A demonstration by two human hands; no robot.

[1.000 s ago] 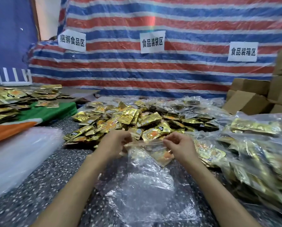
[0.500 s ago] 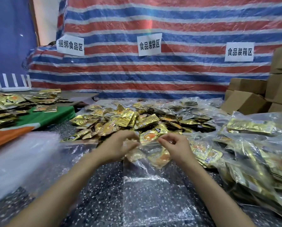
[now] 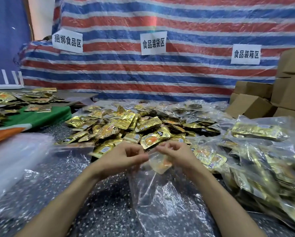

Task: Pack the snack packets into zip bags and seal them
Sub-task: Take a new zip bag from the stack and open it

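A clear zip bag (image 3: pixel 162 190) hangs in front of me, its top edge pinched by my left hand (image 3: pixel 121 156) and my right hand (image 3: pixel 175 153), which are close together. A gold and orange snack packet (image 3: pixel 160 165) shows through the bag just below the fingers. Behind my hands a heap of loose gold snack packets (image 3: pixel 126 124) covers the speckled table (image 3: pixel 99 211). Filled zip bags (image 3: pixel 263 161) are piled at the right.
A stack of empty clear bags (image 3: pixel 15 156) lies at the left. More gold packets (image 3: pixel 8 103) sit on a green and orange cloth (image 3: pixel 39 118) at the far left. Cardboard boxes (image 3: pixel 283 98) stand at the back right. A striped tarp (image 3: pixel 160 69) with paper signs forms the back wall.
My hands have drawn closer together along the bag's top edge and lifted slightly. The bag now hangs narrower beneath them.
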